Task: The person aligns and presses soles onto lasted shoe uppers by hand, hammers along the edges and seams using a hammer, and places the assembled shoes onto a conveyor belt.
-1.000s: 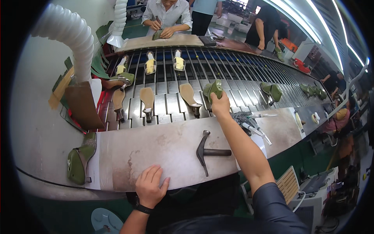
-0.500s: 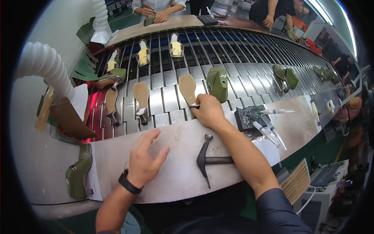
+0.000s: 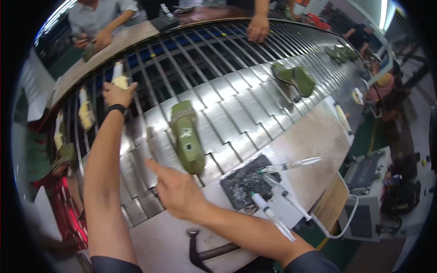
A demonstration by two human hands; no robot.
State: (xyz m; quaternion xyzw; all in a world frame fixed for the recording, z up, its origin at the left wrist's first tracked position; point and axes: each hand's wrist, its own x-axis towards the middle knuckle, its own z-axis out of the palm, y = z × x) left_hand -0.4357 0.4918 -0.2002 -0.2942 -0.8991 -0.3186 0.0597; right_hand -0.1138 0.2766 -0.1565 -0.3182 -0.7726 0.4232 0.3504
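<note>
There's the green shoe form [image 3: 187, 136], lying on the conveyor [image 3: 232, 105], textured band at its far end, dark hole showing. Farther out and left, the yellow-and-white shoe piece [image 3: 120, 81] points its white end away, lower part hidden.

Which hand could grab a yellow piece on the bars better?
Probably the left hand: it is at one yellow piece, while the right hand is farther away, beside the green shoe.
</note>
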